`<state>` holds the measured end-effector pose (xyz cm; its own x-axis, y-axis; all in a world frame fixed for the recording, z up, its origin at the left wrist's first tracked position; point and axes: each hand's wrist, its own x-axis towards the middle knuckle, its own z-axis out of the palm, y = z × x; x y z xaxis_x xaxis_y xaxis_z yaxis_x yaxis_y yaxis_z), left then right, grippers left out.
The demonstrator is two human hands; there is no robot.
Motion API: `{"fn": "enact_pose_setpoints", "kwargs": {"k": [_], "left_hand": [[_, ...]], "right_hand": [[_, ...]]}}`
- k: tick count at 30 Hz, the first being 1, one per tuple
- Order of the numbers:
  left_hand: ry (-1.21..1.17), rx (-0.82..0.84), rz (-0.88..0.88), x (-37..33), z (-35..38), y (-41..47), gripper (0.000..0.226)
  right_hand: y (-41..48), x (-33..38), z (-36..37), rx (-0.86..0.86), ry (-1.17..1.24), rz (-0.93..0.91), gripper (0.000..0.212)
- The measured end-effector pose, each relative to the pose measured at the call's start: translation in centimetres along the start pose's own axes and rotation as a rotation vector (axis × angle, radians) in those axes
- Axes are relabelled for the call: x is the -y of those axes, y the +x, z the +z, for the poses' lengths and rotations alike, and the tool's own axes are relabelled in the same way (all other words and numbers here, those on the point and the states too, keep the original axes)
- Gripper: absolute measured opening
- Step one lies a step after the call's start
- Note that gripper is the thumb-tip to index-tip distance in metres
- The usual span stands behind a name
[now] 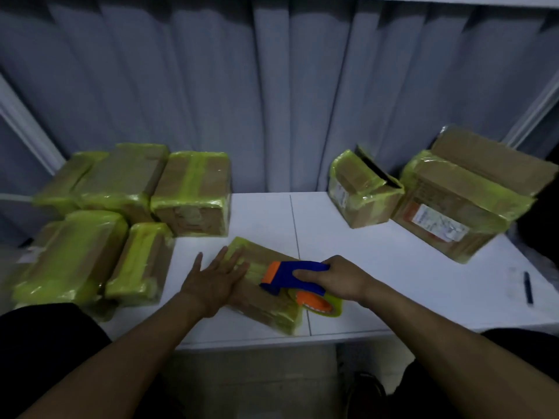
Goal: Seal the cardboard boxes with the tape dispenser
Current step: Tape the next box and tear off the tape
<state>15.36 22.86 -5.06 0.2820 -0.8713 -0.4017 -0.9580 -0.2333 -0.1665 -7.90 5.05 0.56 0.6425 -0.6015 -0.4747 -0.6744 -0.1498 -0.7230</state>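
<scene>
A flat cardboard box [266, 303] with yellow-green tape strips lies near the front edge of the white table [378, 267]. My left hand [216, 278] presses flat on the box's left part, fingers straight. My right hand [335, 278] grips the blue and orange tape dispenser [298, 278], which rests on the box's right part. Its roll of yellow-green tape [320, 305] hangs over the box's right edge.
Several boxes wrapped in yellow-green tape [121, 207] crowd the table's left side. Two boxes with open flaps [363, 189] [462, 201] stand at the back right. A dark pen [527, 287] lies at the right edge. A grey curtain hangs behind.
</scene>
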Motion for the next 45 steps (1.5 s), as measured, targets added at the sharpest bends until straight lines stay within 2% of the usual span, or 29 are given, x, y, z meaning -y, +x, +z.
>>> {"fn": "enact_pose_setpoints", "kwargs": {"k": [1,3,4,7,9,13,19,25,30,38,40,42,45], "left_hand": [[-0.025,0.024,-0.032,0.9,0.2,-0.2,0.076],[-0.097,0.032,-0.081,1.7,0.3,-0.6,0.113],[-0.127,0.0,-0.079,1.6,0.4,-0.8,0.122],[-0.359,-0.109,-0.008,0.3,1.1,-1.0,0.115],[-0.429,-0.129,0.01,-0.7,1.7,-0.9,0.108],[-0.435,-0.226,-0.038,-1.3,3.1,-0.5,0.1],[-0.398,-0.2,-0.029,-1.0,3.6,0.0,0.103],[-0.362,-0.237,-0.026,-1.0,4.1,0.3,0.098],[-0.323,-0.25,-0.035,-1.3,3.8,-0.1,0.097],[-0.195,-0.171,-0.174,2.0,3.3,-1.4,0.098],[-0.235,-0.16,-0.216,2.8,3.2,-1.9,0.11],[-0.308,-0.201,-0.187,2.8,3.2,-2.1,0.121],[-0.484,-0.233,-0.111,1.5,3.8,-1.7,0.114]], "right_hand": [[0.5,0.6,0.8,0.007,0.005,-0.018,0.051],[1.3,1.6,2.1,0.013,0.01,-0.046,0.047],[1.6,2.0,2.4,0.016,0.009,-0.056,0.043],[2.1,2.5,2.5,0.026,0.011,-0.067,0.041],[2.1,2.3,2.3,0.029,0.019,-0.068,0.045],[1.9,1.6,2.2,0.014,0.039,-0.086,0.051],[1.1,1.0,2.0,0.024,0.016,-0.117,0.053],[-0.1,0.8,-0.3,0.009,0.05,-0.1,0.04],[0.4,0.2,0.7,0.031,-0.01,-0.064,0.04],[1.8,2.5,3.7,0.073,0.016,-0.06,0.039],[2.3,3.2,4.9,0.074,0.01,-0.077,0.04],[2.8,3.7,5.4,0.08,0.016,-0.081,0.041],[3.2,4.3,5.1,0.1,0.015,-0.072,0.041]]}}
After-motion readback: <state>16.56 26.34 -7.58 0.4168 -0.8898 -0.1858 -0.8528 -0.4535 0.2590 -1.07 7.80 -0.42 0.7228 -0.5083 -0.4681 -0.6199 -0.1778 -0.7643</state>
